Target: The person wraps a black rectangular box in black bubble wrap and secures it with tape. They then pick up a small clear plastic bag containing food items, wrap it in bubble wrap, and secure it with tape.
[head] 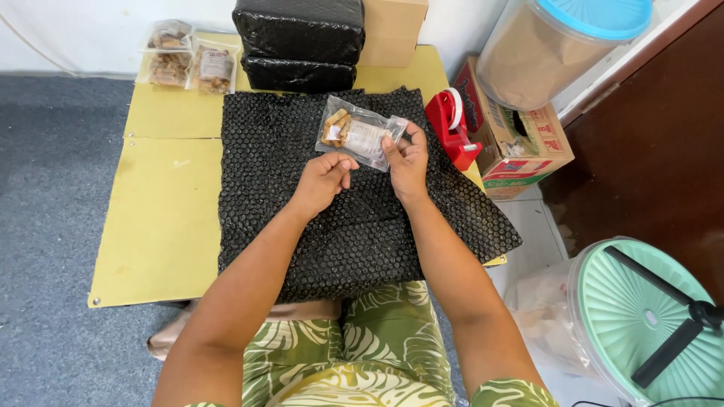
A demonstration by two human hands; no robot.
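Note:
My right hand [407, 158] grips a small clear snack bag [354, 134] with brown pieces and a white label, holding it by its right end above a sheet of black bubble wrap [332, 218]. My left hand [324, 177] is just below the bag's left part, fingers curled, not clearly touching it. The bubble wrap lies spread over a low yellow table [162, 211].
Two black wrapped bundles [299, 41] are stacked at the table's far edge beside a cardboard box [392, 29]. Several snack bags [185, 60] lie far left. A red tape dispenser [451, 128], a printed carton [520, 139], a blue-lidded tub [558, 45] and a green-lidded tub [648, 316] stand right.

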